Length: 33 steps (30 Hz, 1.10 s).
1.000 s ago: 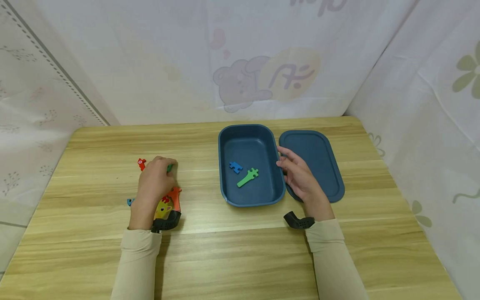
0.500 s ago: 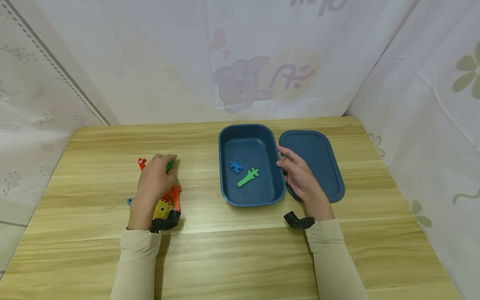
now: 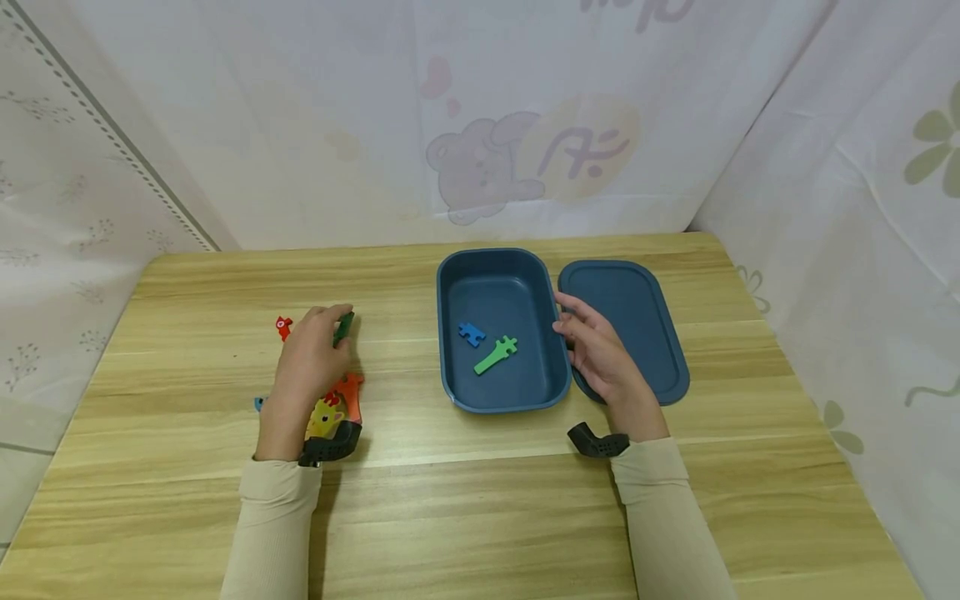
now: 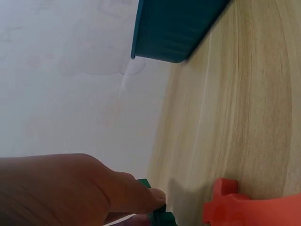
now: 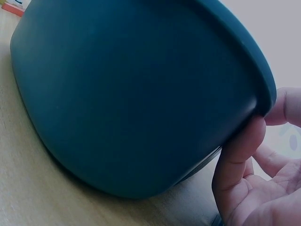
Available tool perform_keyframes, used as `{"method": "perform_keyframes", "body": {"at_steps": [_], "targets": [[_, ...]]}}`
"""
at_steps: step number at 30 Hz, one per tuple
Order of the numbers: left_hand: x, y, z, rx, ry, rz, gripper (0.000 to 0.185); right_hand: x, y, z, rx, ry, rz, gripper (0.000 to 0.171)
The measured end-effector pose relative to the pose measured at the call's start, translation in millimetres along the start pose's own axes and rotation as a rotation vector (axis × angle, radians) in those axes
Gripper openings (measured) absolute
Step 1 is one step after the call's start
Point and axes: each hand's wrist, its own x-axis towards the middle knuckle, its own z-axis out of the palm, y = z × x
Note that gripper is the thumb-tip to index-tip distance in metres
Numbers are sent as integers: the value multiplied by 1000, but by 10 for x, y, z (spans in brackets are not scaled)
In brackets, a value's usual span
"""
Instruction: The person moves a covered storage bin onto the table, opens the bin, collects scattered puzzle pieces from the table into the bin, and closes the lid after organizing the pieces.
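My left hand [image 3: 311,358] pinches a dark green puzzle piece [image 3: 343,327] just above the wooden table, over a cluster of pieces: a red one [image 3: 282,327], an orange one [image 3: 350,392] and a yellow giraffe piece [image 3: 324,418]. In the left wrist view a fingertip [image 4: 150,200] presses the green piece [image 4: 157,214] beside the orange piece [image 4: 244,209]. My right hand [image 3: 596,350] rests against the right wall of the open dark blue box [image 3: 450,350], thumb [image 5: 237,155] on its rim [image 5: 244,52]. Inside lie a blue piece [image 3: 471,334] and a light green piece [image 3: 496,354].
The box's flat lid [image 3: 637,312] lies on the table right of the box, partly under my right hand. A small blue piece [image 3: 259,404] peeks out left of my left wrist. Patterned cloth walls [image 3: 862,208] enclose the table on three sides.
The left hand has lifted the dark green piece a little up and to the right, so more of it shows. The right hand has stayed still.
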Motion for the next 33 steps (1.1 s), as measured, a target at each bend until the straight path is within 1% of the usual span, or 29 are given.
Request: {"method": "perform_keyframes", "body": {"at_steps": [6, 10, 17, 29, 33], "targets": [[6, 25, -23, -43, 29, 22, 51, 1, -6, 6, -1, 2, 0, 63], [-1, 47, -49, -78, 37, 11, 53, 2, -9, 13, -1, 3, -5, 63], [-6, 51, -51, -107, 40, -6, 55, 1, 0, 8, 2, 2, -5, 64], [6, 76, -38, -145, 68, 7, 54, 8, 4, 0, 7, 2, 3, 64], [18, 84, -27, -156, 63, 18, 54, 11, 8, -2, 3, 1, 5, 64]]}}
